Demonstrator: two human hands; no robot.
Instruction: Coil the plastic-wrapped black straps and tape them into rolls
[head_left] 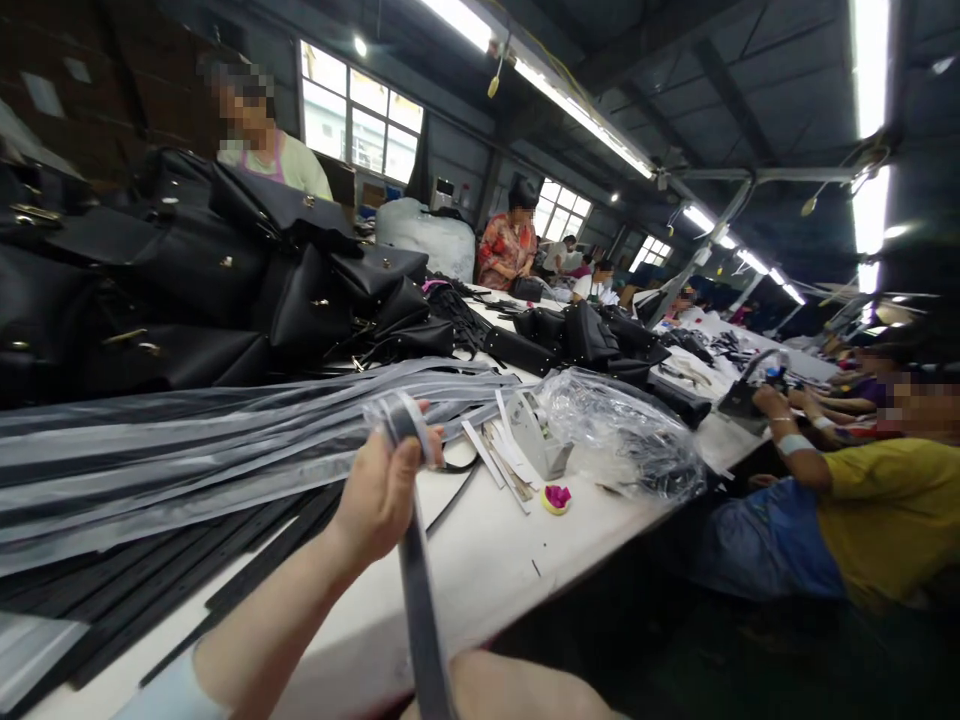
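Observation:
My left hand (382, 490) is raised over the white table (480, 560), fingers pinched shut on the top end of a grey plastic-wrapped strap (420, 600) that hangs down toward me. Only my right forearm (517, 690) shows at the bottom edge; the right hand itself is out of view. Just left of my left hand lies a long spread of wrapped straps (187, 450), with bare black straps (150, 590) beneath them.
Black handbags (225, 270) are piled at the back left. A tape dispenser (536, 430), a crumpled plastic bag (622, 430) and a small pink object (556, 497) sit near the table's edge. A person in yellow (885, 510) sits at right; others work farther along.

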